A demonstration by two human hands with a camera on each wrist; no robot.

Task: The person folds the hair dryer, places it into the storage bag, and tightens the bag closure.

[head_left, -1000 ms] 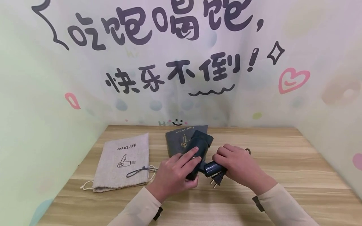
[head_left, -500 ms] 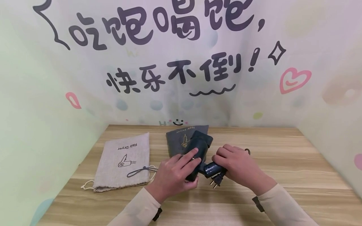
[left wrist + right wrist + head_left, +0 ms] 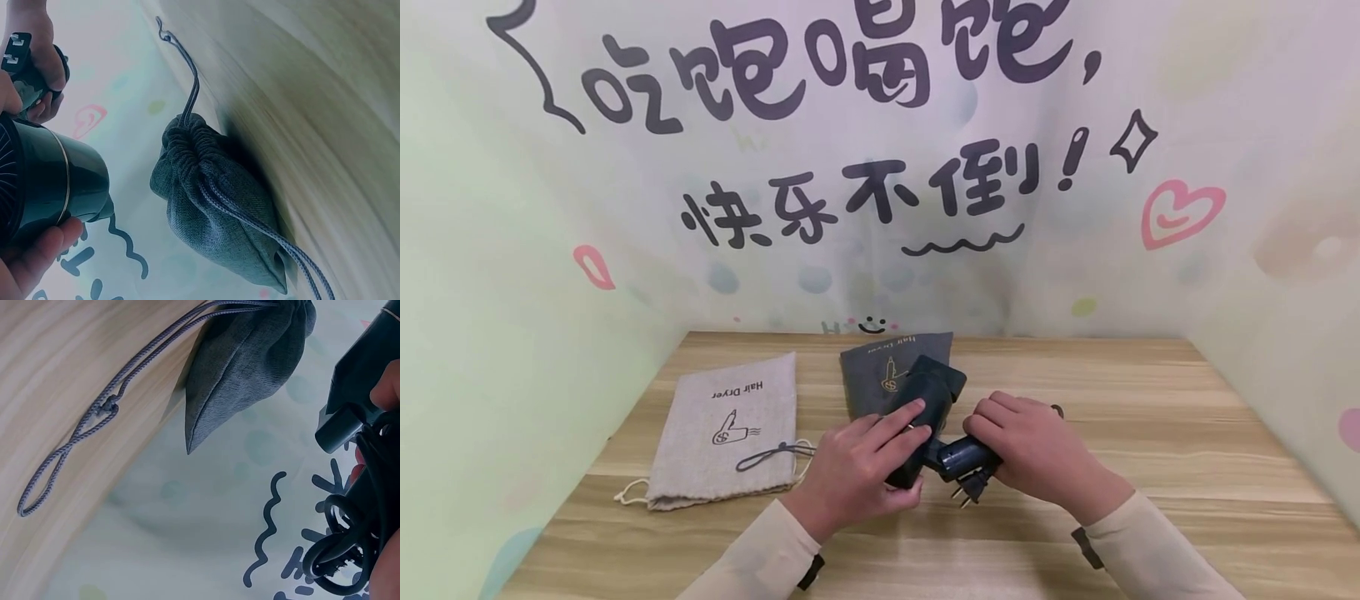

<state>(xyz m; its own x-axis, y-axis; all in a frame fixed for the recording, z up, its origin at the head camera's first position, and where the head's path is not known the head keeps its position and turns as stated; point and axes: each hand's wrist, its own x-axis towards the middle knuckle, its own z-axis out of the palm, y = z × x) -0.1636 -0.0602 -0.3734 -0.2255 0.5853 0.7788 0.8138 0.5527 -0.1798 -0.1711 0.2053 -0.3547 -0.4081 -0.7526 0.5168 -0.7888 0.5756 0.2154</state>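
Note:
A dark hair dryer [image 3: 931,396] is held between both hands above the tabletop, its nozzle pointing away toward the back. My left hand [image 3: 853,475] grips the barrel, two fingers lying across its top and the thumb beneath. My right hand [image 3: 1037,446] grips the folding handle, bent at an angle to the barrel, together with the bundled black cord [image 3: 340,547]. A two-pin plug [image 3: 975,486] pokes out below that hand. Behind the dryer stands a dark grey drawstring bag [image 3: 867,367], partly covered by it. The left wrist view shows the bag's gathered neck [image 3: 194,140].
On the left of the wooden table [image 3: 1135,533] lies a beige drawstring bag [image 3: 700,417] printed "Hair Dryer". The grey bag's cord loop [image 3: 763,454] reaches over its edge. A printed fabric backdrop [image 3: 820,292] encloses the table's back and sides.
The hair dryer has dropped slightly and come a bit nearer to me, both hands moving with it. The plug has swung slightly left. Both bags stay where they were.

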